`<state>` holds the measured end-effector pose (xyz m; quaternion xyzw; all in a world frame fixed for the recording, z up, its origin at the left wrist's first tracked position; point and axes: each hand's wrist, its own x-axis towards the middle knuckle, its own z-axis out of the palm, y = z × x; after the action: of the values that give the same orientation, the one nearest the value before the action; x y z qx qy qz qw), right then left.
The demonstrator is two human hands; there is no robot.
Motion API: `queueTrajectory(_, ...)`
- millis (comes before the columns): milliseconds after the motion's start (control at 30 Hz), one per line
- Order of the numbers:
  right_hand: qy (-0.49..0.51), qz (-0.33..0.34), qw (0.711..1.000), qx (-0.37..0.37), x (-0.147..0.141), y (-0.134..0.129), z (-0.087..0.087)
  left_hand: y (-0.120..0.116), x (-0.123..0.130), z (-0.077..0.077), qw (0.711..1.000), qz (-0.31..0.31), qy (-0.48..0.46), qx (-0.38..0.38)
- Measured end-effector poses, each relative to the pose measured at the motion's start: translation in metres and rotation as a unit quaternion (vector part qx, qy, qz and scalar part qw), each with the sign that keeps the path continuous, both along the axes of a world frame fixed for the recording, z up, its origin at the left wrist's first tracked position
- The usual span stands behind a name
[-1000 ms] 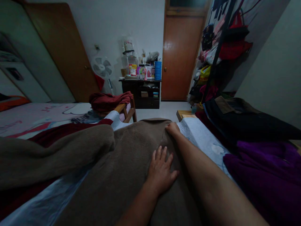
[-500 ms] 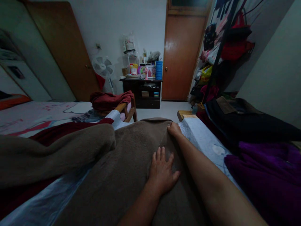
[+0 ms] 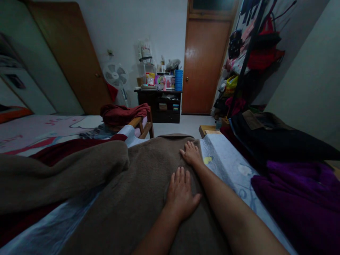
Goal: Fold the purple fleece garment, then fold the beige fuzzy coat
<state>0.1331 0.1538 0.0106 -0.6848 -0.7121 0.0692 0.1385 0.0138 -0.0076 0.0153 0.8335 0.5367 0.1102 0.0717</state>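
Observation:
A brown fleecy garment (image 3: 148,184) lies spread over a bed with a pale blue patterned sheet (image 3: 225,156). One long sleeve-like part of it stretches out to the left, over dark red cloth (image 3: 79,145). My left hand (image 3: 182,194) rests flat on the garment near the middle, fingers extended and holding nothing. Farther forward, close to the garment's right edge, my right hand (image 3: 191,154) also lies on the fabric with its fingers spread.
Folded purple cloth (image 3: 297,191) and a dark garment (image 3: 281,138) lie along the right side. Red cloth (image 3: 124,114) hangs over a wooden bed rail at the left. A fan (image 3: 117,76), a black cabinet (image 3: 159,106) and a door (image 3: 204,67) stand beyond.
My right hand has let go of the pinched fabric near the far edge and now lies flat on it, slightly nearer. My left hand has barely moved.

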Motion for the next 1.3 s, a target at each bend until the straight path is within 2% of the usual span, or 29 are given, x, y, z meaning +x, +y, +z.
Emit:
queueTrajectory(267,0.045,0.008,0.999,0.020,0.010,-0.004,-0.005,0.001,-0.001,-0.006,0.999,-0.002,-0.011,0.034)
queueTrajectory(433,0.051,0.041,0.998,0.021,0.023,-0.036,-0.008,0.001,-0.001,-0.008,0.998,0.003,-0.004,0.055)
queueTrajectory(567,0.048,0.057,0.997,0.018,0.032,-0.077,-0.010,0.000,-0.001,-0.006,0.998,-0.001,0.000,0.059)
queueTrajectory(733,0.060,0.028,0.998,-0.009,0.033,-0.135,-0.006,0.000,-0.001,-0.003,0.999,-0.002,0.006,0.046)
queueTrajectory(967,0.038,0.003,0.999,-0.029,0.023,-0.228,0.014,-0.001,-0.005,0.010,1.000,-0.003,-0.016,-0.015)
queueTrajectory(1067,0.043,-0.017,0.999,-0.017,0.023,-0.270,0.028,-0.009,-0.014,0.019,0.995,0.061,-0.052,-0.060)
queueTrajectory(1200,0.082,-0.038,0.996,0.022,0.026,-0.318,0.038,-0.022,-0.032,0.026,0.971,0.171,-0.128,-0.105)
queueTrajectory(1300,0.109,-0.061,0.992,0.025,0.027,-0.344,0.038,-0.030,-0.043,0.026,0.953,0.194,-0.194,-0.131)
